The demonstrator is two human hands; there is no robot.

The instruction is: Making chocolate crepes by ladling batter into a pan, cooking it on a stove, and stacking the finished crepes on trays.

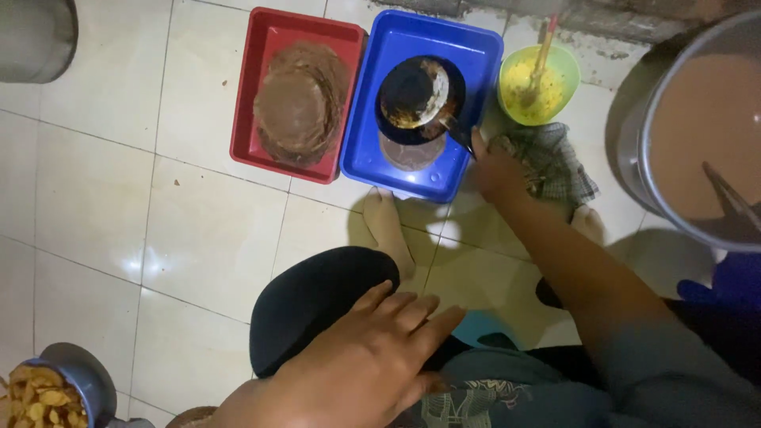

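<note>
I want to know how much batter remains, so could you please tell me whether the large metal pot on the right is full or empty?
Nearly full: brown batter fills the large metal pot close to its rim.

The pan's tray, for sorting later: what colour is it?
Blue tray, clearest in the head view.

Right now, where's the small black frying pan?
Head view, top centre: the small black frying pan is over the blue plastic tray, its handle in the right hand, beside the green bowl.

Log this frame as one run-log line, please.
right hand: grips pan handle with checked cloth, pan over blue tray | left hand: rests on knee | red tray: stacked brown crepes
</note>
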